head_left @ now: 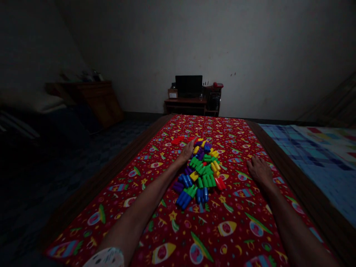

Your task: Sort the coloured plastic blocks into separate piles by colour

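A pile of toy building blocks in green [208, 181], blue [184, 199], yellow [215, 166] and purple [178, 186] lies in the middle of the red patterned cloth [164, 237]. At the pile's far left edge is my left hand [188, 151], its fingers closed around a red building block [191, 139] that is partly hidden by them. Some more red blocks [177, 140] lie just left of that hand, apart from the pile. My right hand [259, 169] rests palm down on the cloth, right of the pile, with fingers apart and nothing in them.
Another red block [220, 183] sits at the pile's right edge. Beyond the cloth's far end stands a desk [185, 101] with a monitor [189, 85]. A wooden cabinet [97, 98] is at the left, and a blue checked sheet [294, 155] lies at the right.
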The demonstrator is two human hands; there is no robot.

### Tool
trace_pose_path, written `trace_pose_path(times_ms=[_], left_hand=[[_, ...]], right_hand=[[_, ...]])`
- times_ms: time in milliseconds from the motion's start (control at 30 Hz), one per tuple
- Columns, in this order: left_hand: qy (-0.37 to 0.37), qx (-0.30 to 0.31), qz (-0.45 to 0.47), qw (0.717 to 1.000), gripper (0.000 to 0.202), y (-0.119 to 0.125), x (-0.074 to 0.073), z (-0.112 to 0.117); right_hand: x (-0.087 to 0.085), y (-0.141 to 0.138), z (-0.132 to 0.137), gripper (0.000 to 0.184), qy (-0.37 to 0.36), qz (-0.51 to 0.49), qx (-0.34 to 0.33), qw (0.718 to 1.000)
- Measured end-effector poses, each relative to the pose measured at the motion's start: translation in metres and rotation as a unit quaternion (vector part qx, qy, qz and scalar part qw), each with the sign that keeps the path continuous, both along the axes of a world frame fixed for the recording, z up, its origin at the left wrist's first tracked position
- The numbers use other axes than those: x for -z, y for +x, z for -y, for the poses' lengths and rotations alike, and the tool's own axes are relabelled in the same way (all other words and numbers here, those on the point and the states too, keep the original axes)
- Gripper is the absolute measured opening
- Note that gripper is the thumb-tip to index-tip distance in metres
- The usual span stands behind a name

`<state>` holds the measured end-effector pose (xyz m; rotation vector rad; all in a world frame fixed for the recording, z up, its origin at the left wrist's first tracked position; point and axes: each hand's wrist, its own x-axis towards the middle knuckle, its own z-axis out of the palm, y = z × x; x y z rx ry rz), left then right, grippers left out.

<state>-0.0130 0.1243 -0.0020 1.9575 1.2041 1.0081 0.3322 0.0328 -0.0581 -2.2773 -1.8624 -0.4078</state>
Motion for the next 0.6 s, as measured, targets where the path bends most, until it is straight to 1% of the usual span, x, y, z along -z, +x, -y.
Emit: trace_pose_path(times_ms=[33,67,133,167,200,233,267,333,367,400,467,533,600], left_hand=[[0.007,-0.005,-0.007,1.000,0.057,-0.018,0.003,0.006],[0.030,-0.015,-0.039,0.999,0.059,-0.038,0.007,0.013],[0.052,-0.040,-0.132,0.989,0.061,-0.082,0.019,0.030],[0.057,-0.057,-0.196,0.977,0.060,-0.104,0.026,0.038],[0.062,-0.079,-0.271,0.957,0.058,-0.124,0.032,0.045],[0.067,-0.092,-0.347,0.931,0.055,-0.142,0.038,0.050],[0.074,-0.104,-0.404,0.906,0.053,-0.157,0.042,0.054],[0.079,-0.141,-0.468,0.869,0.052,-0.181,0.047,0.057],[0.078,-0.152,-0.482,0.860,0.052,-0.189,0.048,0.056],[0.074,-0.160,-0.486,0.856,0.052,-0.195,0.047,0.054],[0.058,-0.166,-0.471,0.865,0.053,-0.201,0.045,0.046],[0.058,-0.172,-0.416,0.891,0.055,-0.199,0.042,0.035],[0.090,-0.159,-0.349,0.919,0.056,-0.191,0.039,0.021]], right_hand=[[0.000,0.000,0.000,0.053,-0.001,0.003,-0.001,1.000],[0.000,0.000,-0.001,0.052,-0.002,0.004,-0.002,1.000],[-0.001,0.000,-0.001,0.051,-0.004,0.006,-0.004,1.000],[-0.002,0.000,-0.001,0.050,-0.005,0.007,-0.005,1.000],[-0.003,0.000,-0.001,0.049,-0.005,0.009,-0.007,1.000],[-0.004,0.000,0.000,0.048,-0.003,0.011,-0.008,1.000],[-0.004,0.000,0.000,0.046,-0.001,0.014,-0.012,1.000],[-0.004,0.000,0.001,0.044,0.003,0.020,-0.020,1.000],[-0.004,0.000,0.001,0.043,0.002,0.022,-0.022,1.000],[-0.003,0.001,0.002,0.044,0.001,0.022,-0.022,1.000],[-0.001,0.001,0.001,0.046,0.002,0.019,-0.016,1.000],[0.001,0.000,0.000,0.049,0.006,0.013,-0.004,1.000],[0.003,0.000,-0.001,0.051,0.010,0.009,0.003,1.000]])
